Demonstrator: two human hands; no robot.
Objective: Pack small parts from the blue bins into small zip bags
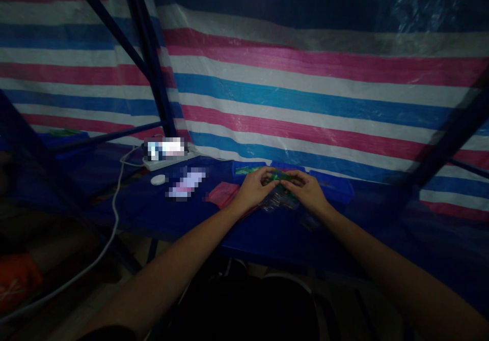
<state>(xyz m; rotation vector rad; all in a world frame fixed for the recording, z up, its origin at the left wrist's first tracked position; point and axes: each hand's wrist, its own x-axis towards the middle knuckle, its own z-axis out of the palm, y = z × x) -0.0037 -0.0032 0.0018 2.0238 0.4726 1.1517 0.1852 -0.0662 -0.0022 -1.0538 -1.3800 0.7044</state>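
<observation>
Facing a striped tarpaulin wall (305, 86), the left hand (252, 189) and right hand (305, 191) meet, pinching a small green item (278, 176) above a blue table (126, 214), beside a blue box (330, 187) and a power strip (170, 164).

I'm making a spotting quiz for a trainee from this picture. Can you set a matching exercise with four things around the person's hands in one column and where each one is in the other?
Column 1
1. White power strip
2. Pink flat item
3. Blue plastic tray
4. White cable

Column 2
A. Beside the right hand, on its outer side
B. Running off the blue tabletop and down toward the floor
C. Beside the left hand, on its outer side
D. At the back left, in front of the striped tarp

Pairs: 1-D, 2-C, 3-A, 4-B
</observation>
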